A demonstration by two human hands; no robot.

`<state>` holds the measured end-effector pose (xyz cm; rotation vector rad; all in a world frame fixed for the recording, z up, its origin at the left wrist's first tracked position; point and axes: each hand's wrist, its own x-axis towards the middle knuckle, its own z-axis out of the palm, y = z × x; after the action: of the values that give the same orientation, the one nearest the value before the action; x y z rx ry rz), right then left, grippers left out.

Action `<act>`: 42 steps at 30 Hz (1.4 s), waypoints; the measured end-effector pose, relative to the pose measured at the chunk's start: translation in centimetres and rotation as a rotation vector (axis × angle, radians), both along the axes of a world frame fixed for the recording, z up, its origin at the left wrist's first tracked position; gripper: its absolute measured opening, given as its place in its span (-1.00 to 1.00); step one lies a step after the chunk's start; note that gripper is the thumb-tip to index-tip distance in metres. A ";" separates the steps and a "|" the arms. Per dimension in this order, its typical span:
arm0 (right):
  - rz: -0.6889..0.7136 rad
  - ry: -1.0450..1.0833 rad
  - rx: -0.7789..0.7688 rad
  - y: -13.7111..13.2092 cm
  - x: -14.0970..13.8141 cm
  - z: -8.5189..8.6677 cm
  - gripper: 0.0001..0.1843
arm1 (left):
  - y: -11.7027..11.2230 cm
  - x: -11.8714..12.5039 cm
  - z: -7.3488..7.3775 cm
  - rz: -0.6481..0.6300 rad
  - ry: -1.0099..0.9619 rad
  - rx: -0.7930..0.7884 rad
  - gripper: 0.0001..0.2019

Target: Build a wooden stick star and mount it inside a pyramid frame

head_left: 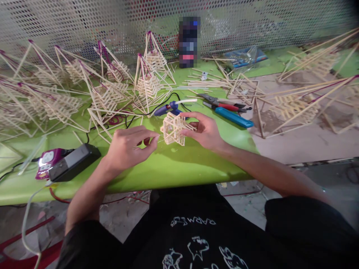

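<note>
My right hand (204, 130) grips the small stick frame (173, 129) from its right side, thumb low and fingers curled over the top, holding it just above the green table (168, 168) near its front edge. My left hand (129, 147) is closed, thumb and forefinger pinching a thin stick (158, 138) at the frame's lower left. Just behind the frame lies the blue glue gun (169, 108), with the pliers (224, 104) to its right, a black box (74, 162) to my left, and finished stick pyramids (148, 84) further back.
</note>
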<state>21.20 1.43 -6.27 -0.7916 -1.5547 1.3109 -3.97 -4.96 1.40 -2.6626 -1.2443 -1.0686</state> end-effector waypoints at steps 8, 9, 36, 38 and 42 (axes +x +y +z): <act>0.008 -0.004 -0.027 -0.1 -0.1 -0.2 -0.39 | 0.1 -0.2 -0.3 -0.015 0.014 -0.003 -0.90; 0.012 -0.009 -0.031 -0.1 -0.1 -0.2 -0.39 | 0.2 -0.1 -0.4 -0.018 0.022 -0.013 -0.90; 0.057 -0.061 0.049 -0.6 -0.2 0.8 -0.43 | 0.2 1.1 -1.8 -0.058 0.087 -0.038 -0.92; 0.050 -0.065 0.068 -0.6 -0.2 0.8 -0.44 | 0.1 1.1 -1.8 -0.058 0.110 0.007 -0.92; 0.045 -0.060 0.099 -0.7 -0.2 0.7 -0.45 | -0.1 1.2 -2.2 -0.075 0.169 0.057 -0.93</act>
<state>20.99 0.75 -5.55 -0.7439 -1.6808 1.2416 -2.75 -5.06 -0.80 -2.7101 -1.0759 -0.8515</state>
